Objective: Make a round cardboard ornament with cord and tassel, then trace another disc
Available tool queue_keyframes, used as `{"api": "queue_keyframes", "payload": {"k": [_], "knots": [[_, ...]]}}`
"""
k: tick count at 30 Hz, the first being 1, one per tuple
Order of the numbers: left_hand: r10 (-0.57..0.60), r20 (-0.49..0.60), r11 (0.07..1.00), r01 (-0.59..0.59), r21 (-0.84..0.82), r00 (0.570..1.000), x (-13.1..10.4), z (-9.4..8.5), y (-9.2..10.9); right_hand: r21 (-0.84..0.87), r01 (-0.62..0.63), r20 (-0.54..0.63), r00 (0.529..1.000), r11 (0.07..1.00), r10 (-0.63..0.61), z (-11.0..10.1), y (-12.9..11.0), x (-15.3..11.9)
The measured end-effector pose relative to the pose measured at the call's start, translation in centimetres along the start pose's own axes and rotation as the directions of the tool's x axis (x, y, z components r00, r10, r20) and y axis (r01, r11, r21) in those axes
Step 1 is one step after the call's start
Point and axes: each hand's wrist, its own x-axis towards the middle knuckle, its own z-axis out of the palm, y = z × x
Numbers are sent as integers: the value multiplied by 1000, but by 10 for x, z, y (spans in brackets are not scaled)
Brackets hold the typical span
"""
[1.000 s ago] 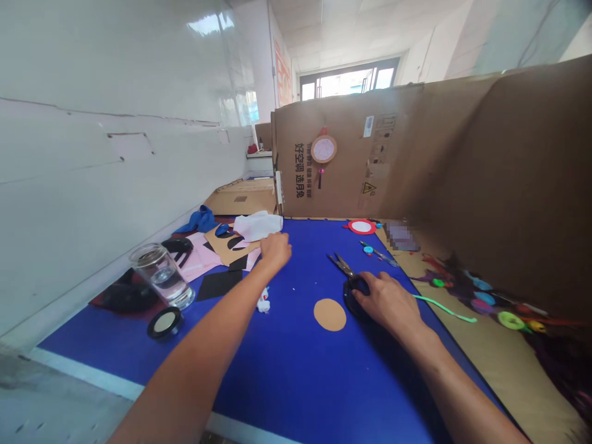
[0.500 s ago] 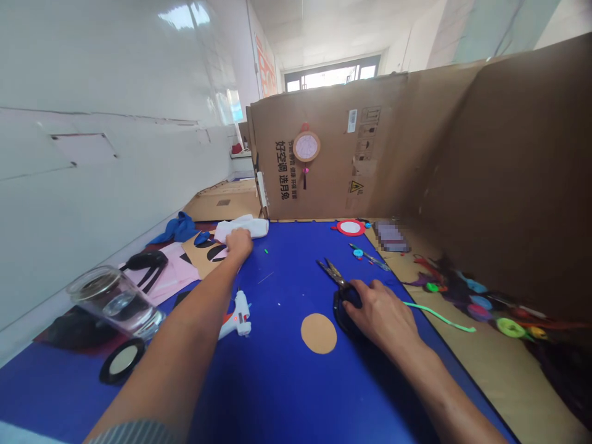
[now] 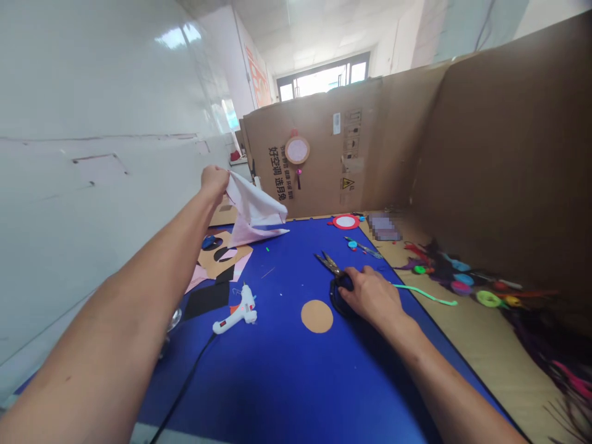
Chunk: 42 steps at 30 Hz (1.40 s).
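Raised at the far left, my left hand (image 3: 215,182) is closed on a corner of a white cloth (image 3: 256,206), which hangs down to the blue table. My right hand (image 3: 372,295) is wrapped round the black handles of the scissors (image 3: 329,264), whose blades are parted and point away from me on the table. A tan cardboard disc (image 3: 317,316) lies flat just left of the scissors. The white glue gun (image 3: 238,311) rests further left, its black cord running toward me.
Cut tan card (image 3: 222,259) and black pieces (image 3: 208,300) lie at left. A red-rimmed disc (image 3: 346,222) is at the back. Coloured rolls (image 3: 489,299) and a green strip (image 3: 428,295) lie right. A cardboard wall (image 3: 319,166) stands behind.
My left hand has lifted the white cloth up and to the left, and the cloth has unfolded. My right hand stays at the scissors. The view has shifted slightly.
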Motion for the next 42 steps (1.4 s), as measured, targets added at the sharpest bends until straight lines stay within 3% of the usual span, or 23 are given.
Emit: {"api": "queue_keyframes", "payload": {"k": [3,7,15,17,19,22,24,26,29,31,32,33,35,36,37,40,41,42], "knots": [[-64,-46,995,61,-73,997,-17,0,20,14,-1,-7,1000,1000,1,-2,-1,-1],[-118,-14,952,109,-285,993,-45,2,41,25,2,-20,1000,1000,-2,-2,-1,-2],[16,156,939,39,-341,988,-107,7,69,59,14,-75,997,998,-10,-4,-1,-5],[48,190,941,20,-337,981,-119,11,73,154,51,-112,993,987,-34,-6,-3,-4],[60,218,942,16,-335,974,-130,17,75,359,136,-127,987,923,-96,-6,-5,-1],[63,230,944,17,-330,971,-143,26,78,657,277,-177,961,702,-214,-2,-11,5],[77,243,947,5,-320,967,-150,31,78,749,328,-229,943,575,-241,2,-13,8],[94,274,950,-4,-313,957,-158,36,77,803,320,-245,946,503,-211,4,-14,11],[118,357,948,2,-319,927,-176,40,73,873,281,-289,956,399,-41,3,-8,16],[198,436,936,-37,-350,878,-195,39,69,905,304,-348,932,296,106,0,-1,20],[265,484,926,-80,-370,834,-205,38,65,914,323,-367,916,246,162,-3,4,22],[333,557,915,-118,-386,761,-215,37,61,920,335,-375,904,206,204,-5,8,25],[383,755,921,-154,-359,533,-229,34,48,930,337,-365,892,146,266,-9,17,28],[357,798,934,-161,-320,486,-233,33,39,936,328,-353,890,130,290,-11,21,29],[328,786,945,-175,-278,525,-233,33,28,939,321,-344,884,125,316,-13,24,30],[217,663,970,-232,-68,716,-219,37,-12,933,323,-359,852,157,381,-17,32,31],[169,638,951,-295,95,751,-212,40,-27,928,330,-373,840,174,394,-18,34,31],[116,640,897,-357,262,760,-206,43,-41,924,336,-383,831,184,403,-18,35,31]]}}
